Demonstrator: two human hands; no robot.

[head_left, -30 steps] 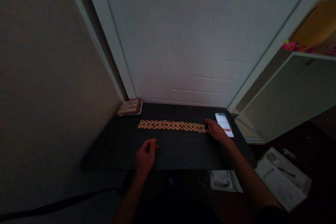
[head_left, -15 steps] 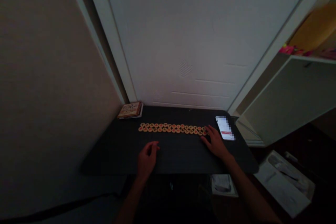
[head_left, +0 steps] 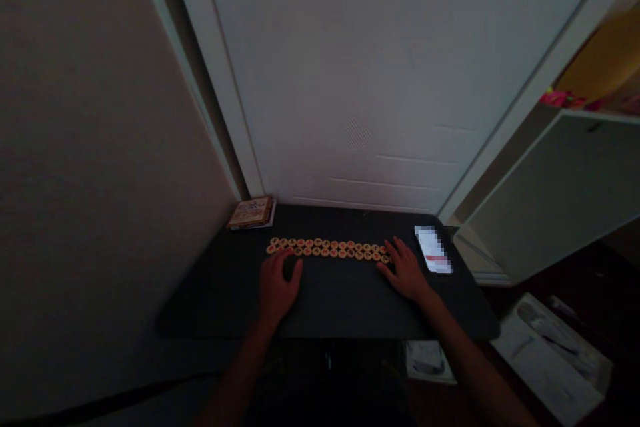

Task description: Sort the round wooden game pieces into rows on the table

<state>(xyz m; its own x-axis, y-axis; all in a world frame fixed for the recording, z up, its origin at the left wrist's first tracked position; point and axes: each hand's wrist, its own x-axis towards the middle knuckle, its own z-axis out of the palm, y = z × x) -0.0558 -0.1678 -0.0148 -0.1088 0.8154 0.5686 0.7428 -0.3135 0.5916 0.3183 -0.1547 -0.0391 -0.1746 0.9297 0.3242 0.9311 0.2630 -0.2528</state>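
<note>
Two tight rows of several round wooden game pieces [head_left: 330, 249] lie across the far half of a black table [head_left: 330, 300]. My left hand [head_left: 277, 283] lies near the left end of the rows, fingers spread and reaching up to the nearest pieces. My right hand [head_left: 404, 270] rests flat at the right end, fingers stretched out against the last pieces. Neither hand holds anything.
A small printed box [head_left: 251, 212] sits at the table's far left corner. A lit phone [head_left: 433, 249] lies at the far right, just beyond my right hand. A white door stands behind the table. White packaging [head_left: 547, 350] lies on the floor to the right.
My left hand has moved forward from the middle of the table to the left end of the rows. My right hand has drawn back slightly and flattened at the right end.
</note>
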